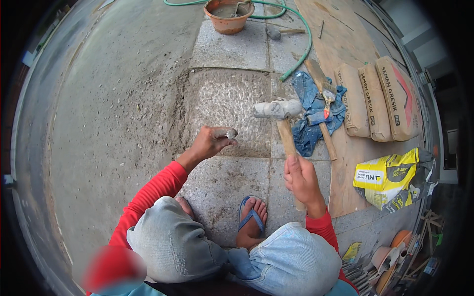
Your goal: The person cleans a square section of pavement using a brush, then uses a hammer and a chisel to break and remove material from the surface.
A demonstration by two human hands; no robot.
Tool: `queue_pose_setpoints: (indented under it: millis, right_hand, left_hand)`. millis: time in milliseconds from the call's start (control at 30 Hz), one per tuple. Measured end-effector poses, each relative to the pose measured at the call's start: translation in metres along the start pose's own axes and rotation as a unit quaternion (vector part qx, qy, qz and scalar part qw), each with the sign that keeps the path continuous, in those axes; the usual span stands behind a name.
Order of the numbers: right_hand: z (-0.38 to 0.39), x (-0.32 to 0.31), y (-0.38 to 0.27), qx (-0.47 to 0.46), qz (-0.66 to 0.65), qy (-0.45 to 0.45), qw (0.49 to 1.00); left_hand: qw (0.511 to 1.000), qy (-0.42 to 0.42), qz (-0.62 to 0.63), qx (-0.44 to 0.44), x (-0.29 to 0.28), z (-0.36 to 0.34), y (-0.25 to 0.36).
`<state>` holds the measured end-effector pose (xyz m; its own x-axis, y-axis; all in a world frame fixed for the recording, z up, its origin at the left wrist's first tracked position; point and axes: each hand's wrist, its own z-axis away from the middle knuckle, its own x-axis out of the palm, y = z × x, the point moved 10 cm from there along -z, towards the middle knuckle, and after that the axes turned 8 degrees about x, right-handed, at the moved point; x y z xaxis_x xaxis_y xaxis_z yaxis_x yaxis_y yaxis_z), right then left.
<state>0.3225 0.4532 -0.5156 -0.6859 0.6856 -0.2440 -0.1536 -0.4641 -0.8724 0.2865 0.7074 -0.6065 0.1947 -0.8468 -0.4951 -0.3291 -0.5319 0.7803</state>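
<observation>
My right hand (302, 181) is wrapped round the wooden handle of a hammer (278, 109). Its grey metal head is raised above the right edge of a rough, chipped pale square (226, 106) in the paving. My left hand (211, 141) is over the near edge of that square, with thumb and fingers pinched on a small grey object (231, 133). Only its rounded end shows, so its kind cannot be made out. Just right of the hammer head lies a crumpled blue cloth (307, 135), with a paintbrush (327, 101) and a wooden-handled hammer (327, 140) on it.
Grey paving slabs (224, 195) surround the square; rubble-strewn cement ground (118, 113) stretches left. An orange tub (228, 22) of wet mix and a green hose (302, 58) lie beyond. Cement bags (397, 101) and a yellow bag (387, 177) stand right, above piled tools (390, 259).
</observation>
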Motion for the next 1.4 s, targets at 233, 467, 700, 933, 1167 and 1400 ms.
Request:
queue_pose_setpoints:
  millis: [233, 467, 700, 933, 1167, 1400]
  right_hand:
    - [0.043, -0.014, -0.083, -0.310, -0.208, 0.008, 0.928]
    - [-0.012, 0.021, 0.015, -0.062, 0.218, 0.045, 0.973]
    - [0.041, -0.023, -0.082, -0.198, -0.192, 0.011, 0.961]
    - [-0.018, 0.030, 0.022, -0.012, 0.256, 0.019, 0.966]
    - [0.022, -0.017, -0.045, -0.046, -0.108, -0.002, 0.993]
    - [0.007, -0.003, -0.042, -0.230, 0.043, 0.120, 0.965]
  left_hand:
    - [0.998, -0.035, 0.019, -0.046, 0.010, -0.003, -0.008]
    - [0.999, -0.019, 0.005, -0.033, 0.002, -0.007, -0.003]
    - [0.999, -0.003, 0.040, -0.009, 0.010, -0.001, -0.003]
    - [0.999, -0.038, 0.018, -0.028, 0.011, -0.006, -0.005]
    - [0.998, 0.019, 0.033, -0.047, 0.000, -0.016, -0.015]
    - [0.999, -0.009, 0.039, -0.019, 0.020, -0.022, -0.014]
